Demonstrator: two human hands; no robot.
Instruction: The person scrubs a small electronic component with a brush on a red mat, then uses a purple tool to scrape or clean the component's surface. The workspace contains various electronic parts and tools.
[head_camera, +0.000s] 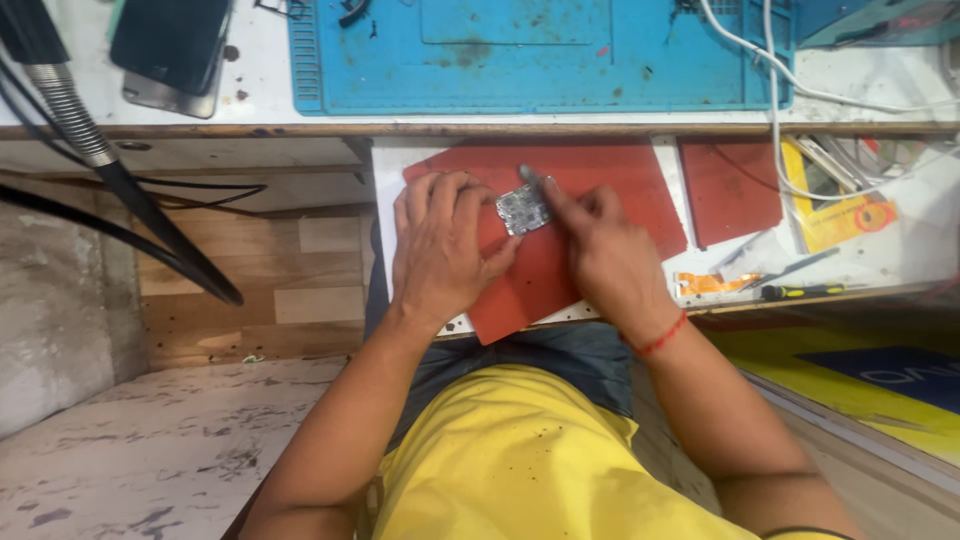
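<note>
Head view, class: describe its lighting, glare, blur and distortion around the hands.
Head view: even, soft light; small metal plate glints between left hand and right hand on the red mat; hands slightly soft, fingertips smeared; wide-lens bending curves the bench edge; the dark hose at left is out of focus.

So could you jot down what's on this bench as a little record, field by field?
left hand: flat on the red mat, fingertips steadying the small metal board
right hand: forefinger pressing the board's top edge
wrist: red thread band
above: blue work mat, dark phone
right side: second red mat, screwdriver, white cables
</note>
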